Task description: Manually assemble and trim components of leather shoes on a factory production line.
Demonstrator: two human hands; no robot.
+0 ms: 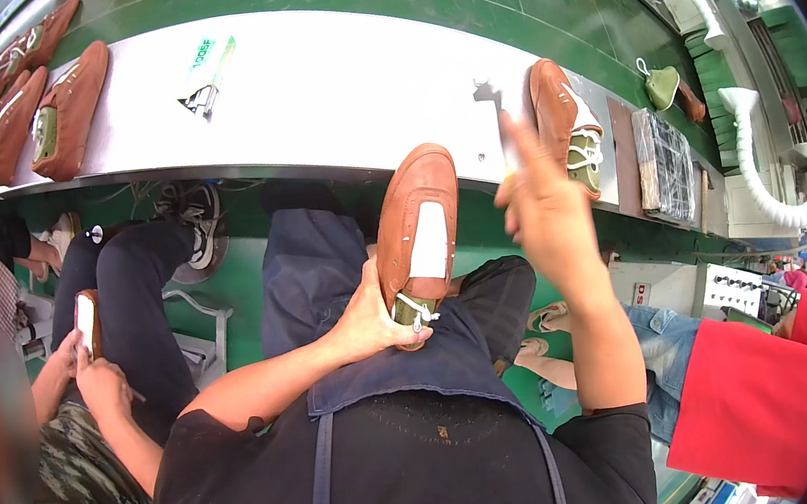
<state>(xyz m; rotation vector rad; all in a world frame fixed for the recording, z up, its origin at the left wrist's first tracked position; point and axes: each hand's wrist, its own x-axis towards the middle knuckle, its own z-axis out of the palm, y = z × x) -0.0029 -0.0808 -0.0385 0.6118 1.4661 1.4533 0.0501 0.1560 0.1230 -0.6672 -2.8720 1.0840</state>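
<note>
My left hand (pixel 371 314) grips a brown shoe (pixel 404 220) by its heel end and holds it upright over my lap. The shoe has a white tongue patch, an olive collar and white laces tied in a bow. My right hand (pixel 551 202) is raised over the near edge of the white bench, its index finger stretched out and slightly blurred. Past that fingertip a small dark shape shows on the bench; whether it is a tool or a shadow is unclear. Beside the hand, a second brown shoe (pixel 555 104) stands on the bench.
The long white bench (pixel 322 81) carries several brown shoes (pixel 72 111) at the left and a green paper slip (pixel 211 64). A wrapped stack (pixel 665 164) lies at the right end. Co-workers sit left, one holding a shoe (pixel 87 321); a person in red (pixel 773 388) is at right.
</note>
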